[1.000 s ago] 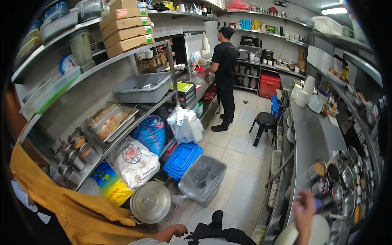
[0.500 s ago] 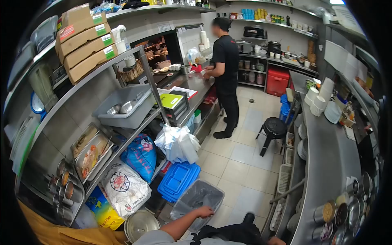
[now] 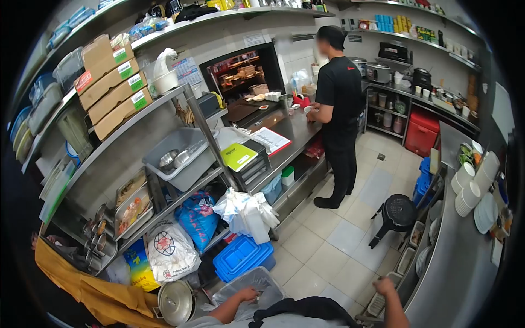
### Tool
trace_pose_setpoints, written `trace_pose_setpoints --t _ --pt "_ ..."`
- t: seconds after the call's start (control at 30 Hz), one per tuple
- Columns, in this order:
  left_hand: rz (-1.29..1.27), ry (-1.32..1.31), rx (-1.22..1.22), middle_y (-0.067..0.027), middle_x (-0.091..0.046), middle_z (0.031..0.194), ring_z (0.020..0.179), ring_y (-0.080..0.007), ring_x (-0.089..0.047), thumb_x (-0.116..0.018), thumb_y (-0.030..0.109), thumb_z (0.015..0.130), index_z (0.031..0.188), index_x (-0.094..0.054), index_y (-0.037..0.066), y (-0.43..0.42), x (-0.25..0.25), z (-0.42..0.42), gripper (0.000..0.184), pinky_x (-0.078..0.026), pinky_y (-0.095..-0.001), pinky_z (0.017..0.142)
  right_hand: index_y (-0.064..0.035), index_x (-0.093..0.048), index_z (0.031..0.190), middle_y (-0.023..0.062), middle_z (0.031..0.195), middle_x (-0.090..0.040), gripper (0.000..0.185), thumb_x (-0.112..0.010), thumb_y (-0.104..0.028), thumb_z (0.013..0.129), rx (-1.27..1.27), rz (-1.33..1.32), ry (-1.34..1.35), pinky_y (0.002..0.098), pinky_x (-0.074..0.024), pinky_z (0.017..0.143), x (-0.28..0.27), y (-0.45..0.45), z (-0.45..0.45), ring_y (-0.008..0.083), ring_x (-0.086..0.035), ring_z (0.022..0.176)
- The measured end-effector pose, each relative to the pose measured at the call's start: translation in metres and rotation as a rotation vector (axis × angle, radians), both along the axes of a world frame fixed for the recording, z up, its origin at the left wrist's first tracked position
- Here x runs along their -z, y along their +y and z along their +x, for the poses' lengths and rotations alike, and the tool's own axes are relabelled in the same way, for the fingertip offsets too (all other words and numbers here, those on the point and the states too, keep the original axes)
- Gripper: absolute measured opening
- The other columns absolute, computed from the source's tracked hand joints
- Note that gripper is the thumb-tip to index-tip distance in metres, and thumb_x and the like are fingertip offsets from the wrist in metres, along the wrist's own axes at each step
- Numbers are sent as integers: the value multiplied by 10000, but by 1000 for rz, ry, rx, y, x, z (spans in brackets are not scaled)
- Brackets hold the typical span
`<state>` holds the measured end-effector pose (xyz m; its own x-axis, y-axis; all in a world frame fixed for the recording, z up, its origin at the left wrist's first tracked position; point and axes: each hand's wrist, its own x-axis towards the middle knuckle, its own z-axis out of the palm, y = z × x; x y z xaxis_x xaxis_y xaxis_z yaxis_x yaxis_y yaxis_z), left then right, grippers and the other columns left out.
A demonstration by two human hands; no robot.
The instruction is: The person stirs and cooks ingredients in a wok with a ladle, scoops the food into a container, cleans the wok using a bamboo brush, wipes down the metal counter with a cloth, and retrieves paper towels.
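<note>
Low in the view, my left hand [image 3: 248, 294] hangs over the grey lined bin [image 3: 262, 279], its fingers curled and too small to make out. My right hand [image 3: 384, 285] is at the lower right, near the shelves under the right counter [image 3: 456, 240], with fingers bent; whether it holds anything cannot be made out. Left of the bin are a lidded metal pot [image 3: 175, 302] and a blue lidded container [image 3: 243, 258]. White plastic bags [image 3: 249, 210] hang from the rack just above that container.
A person in black [image 3: 342, 104] stands at the far left counter [image 3: 292, 128], hands over it. A black stool [image 3: 401, 211] stands on the tiled floor [image 3: 328, 249]. A metal rack [image 3: 210, 128] with tubs and trays lines the left; a red cooler [image 3: 422, 130] is farther back.
The view has swung and moved forward, bringing the person and far counter closer. My right hand has come down from the metal containers on the right. My left hand remains low, by the bin.
</note>
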<state>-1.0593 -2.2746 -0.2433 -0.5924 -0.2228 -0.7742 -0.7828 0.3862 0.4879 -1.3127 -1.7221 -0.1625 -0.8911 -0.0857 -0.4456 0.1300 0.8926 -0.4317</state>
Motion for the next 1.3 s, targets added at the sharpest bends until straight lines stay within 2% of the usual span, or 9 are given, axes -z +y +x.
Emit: trace_pose_setpoints --t 0.2,0.5,0.6,0.63,0.8,0.87,1.03,1.07,1.3 --pt "-15 -69 -240 -68 -633 722 602 -171 -591 -587 280 815 839 -649 24 17 -63 -3 265 -489 -310 533 23 -627 1073 225 1070 -628 477 -677 -314 739 11 -232 91 370 -471 889 -37 -80 -128 340 -612 991" --pt "318 42 -547 -79 -656 749 584 -147 -602 -605 342 863 978 -646 23 -64 -113 -75 341 -476 -273 508 -6 -615 1129 215 1134 -608 572 -638 -447 765 -668 44 -221 375 -442 937 3 -222 -207 347 -559 1086" --pt "181 178 -327 -74 -648 736 557 -124 -582 -597 300 880 1030 -638 31 -111 -191 -133 310 -461 -252 494 -11 -619 1127 209 1137 -609 563 -629 -446 770 -662 79 -293 375 -433 946 24 -244 -242 339 -552 1101" --pt "200 285 -322 -68 -642 716 559 -113 -580 -590 269 884 1028 -643 35 -127 -219 -150 279 -463 -238 504 17 -573 1158 122 816 -693 524 -636 -365 805 -757 80 -225 331 -530 663 47 -245 -261 203 -665 661" --pt "119 823 -364 -82 -639 718 574 -112 -586 -597 59 845 1051 -626 7 -169 -382 -203 214 -478 -237 521 -47 -542 1231 81 859 -693 447 -597 -251 837 -708 545 -588 295 -535 649 98 -267 -328 160 -660 671" --pt "-55 1112 -455 -107 -641 747 604 -133 -597 -577 18 833 1078 -594 -19 -179 -427 -219 249 -494 -255 548 -169 -458 1331 67 983 -667 479 -548 -210 862 -1034 463 -729 306 -543 657 116 -261 -346 153 -643 704" --pt "-357 1526 -544 -127 -640 819 693 -147 -606 -600 15 828 1131 -548 -37 -188 -497 -260 312 -512 -261 637 -143 -514 1199 49 809 -603 357 -521 -160 842 -875 239 -1092 326 -486 514 270 -277 -410 147 -549 571" --pt "-497 1572 -481 -126 -637 824 700 -146 -603 -600 19 830 1146 -536 -36 -192 -515 -272 327 -512 -262 650 -126 -575 1011 33 696 -584 203 -493 -262 884 -546 187 -1067 320 -465 489 222 -305 -405 149 -549 540" --pt "-1530 1468 -395 -42 -640 738 712 -93 -583 -621 301 855 881 -663 -12 -271 -715 -370 317 -446 -232 669 -119 -579 1015 44 716 -588 213 -503 -264 877 -1052 369 -794 325 -467 510 127 -487 -505 161 -554 564"
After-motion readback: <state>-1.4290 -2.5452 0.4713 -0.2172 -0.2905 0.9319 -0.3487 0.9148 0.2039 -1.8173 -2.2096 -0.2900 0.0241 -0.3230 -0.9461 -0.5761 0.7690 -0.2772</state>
